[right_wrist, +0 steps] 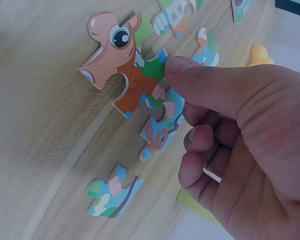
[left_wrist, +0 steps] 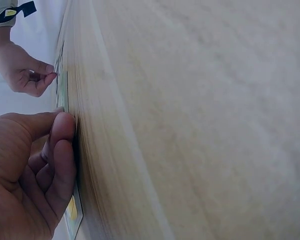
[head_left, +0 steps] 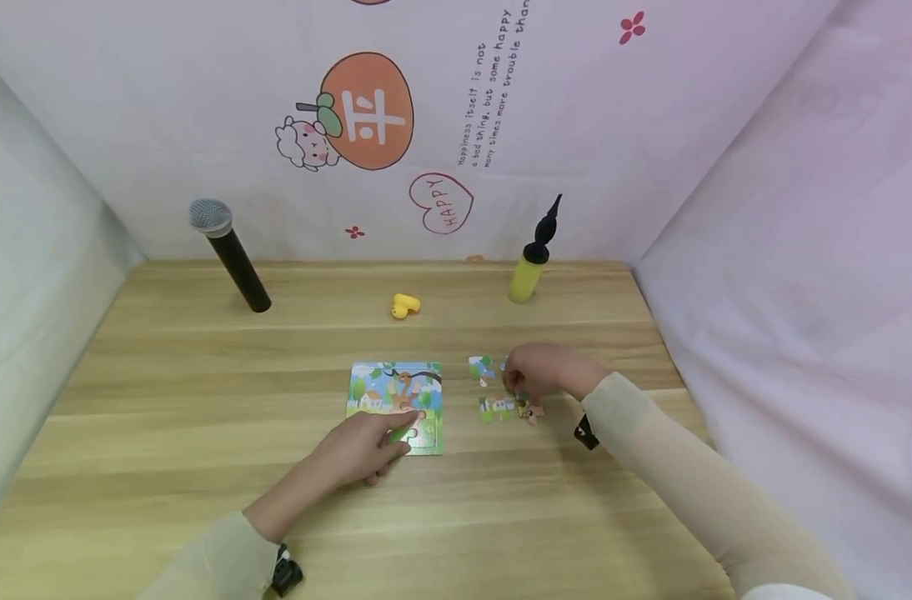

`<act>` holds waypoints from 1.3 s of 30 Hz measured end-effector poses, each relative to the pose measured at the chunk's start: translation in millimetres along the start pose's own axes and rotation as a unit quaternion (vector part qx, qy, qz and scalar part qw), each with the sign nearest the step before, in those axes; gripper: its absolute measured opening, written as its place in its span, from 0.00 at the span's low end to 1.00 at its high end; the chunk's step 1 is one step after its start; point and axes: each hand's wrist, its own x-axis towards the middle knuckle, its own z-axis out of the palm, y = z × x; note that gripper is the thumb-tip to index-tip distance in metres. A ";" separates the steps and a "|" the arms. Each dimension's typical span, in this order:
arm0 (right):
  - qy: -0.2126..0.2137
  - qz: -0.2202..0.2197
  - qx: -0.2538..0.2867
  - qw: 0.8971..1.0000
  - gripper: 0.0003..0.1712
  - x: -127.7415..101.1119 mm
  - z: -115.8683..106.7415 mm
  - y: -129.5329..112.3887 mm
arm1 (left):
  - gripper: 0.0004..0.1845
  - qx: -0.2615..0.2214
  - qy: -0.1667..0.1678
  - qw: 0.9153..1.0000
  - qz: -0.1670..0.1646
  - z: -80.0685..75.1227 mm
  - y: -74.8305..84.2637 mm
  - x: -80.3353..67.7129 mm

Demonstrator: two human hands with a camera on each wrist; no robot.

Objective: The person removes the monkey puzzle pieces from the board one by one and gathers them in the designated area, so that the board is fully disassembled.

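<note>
Pale printed cloth walls, with a cartoon orange and a heart reading "HAPPY", close in a light wood-grain bench [head_left: 201, 375], smooth and matte.

At the back stand a black microphone [head_left: 229, 254] with a grey mesh head, leaning, and a yellow hand pump [head_left: 533, 258] with a black nozzle; a small yellow toy [head_left: 405, 306] lies between them.

Nearer you, at the centre, a flat square puzzle board [head_left: 396, 406] lies face up, bright greens and blues, thin card.

Your left hand [head_left: 362, 450] rests on the board's near edge, fingers [left_wrist: 60, 150] loosely curled and pressing on it, gripping nothing.

Just right of the board lies a scatter of loose puzzle pieces [head_left: 501, 392], flat, glossy, with rounded tabs and notches.

Your right hand [head_left: 542, 372] is over them, by far the nearer hand. Its thumb and fingers [right_wrist: 200, 85] pinch the edge of the deer-face piece [right_wrist: 122, 60], which lies flat on the wood, stretching away from your fingertips. Two blue pieces [right_wrist: 135, 165] lie just below your fingers, untouched.
</note>
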 end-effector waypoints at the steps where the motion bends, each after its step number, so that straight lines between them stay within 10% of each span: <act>1: 0.001 -0.001 0.004 1.000 0.07 0.6 -1.4 -0.5 | 0.28 0.007 0.003 1.000 0.004 -1.9 -0.1 0.2; 17: 0.045 -0.091 0.040 0.994 0.06 14.0 -15.1 -37.0 | 0.26 0.032 0.024 0.999 0.021 -12.2 0.7 -3.3; 29: 0.102 -0.251 0.040 0.962 0.03 45.7 8.1 -80.9 | 0.23 0.025 0.055 0.998 0.027 0.6 -1.0 -9.2; 39: 0.086 -0.253 0.098 0.959 0.06 61.7 22.5 -91.2 | 0.23 0.050 0.063 0.996 0.025 -0.7 -3.7 -17.2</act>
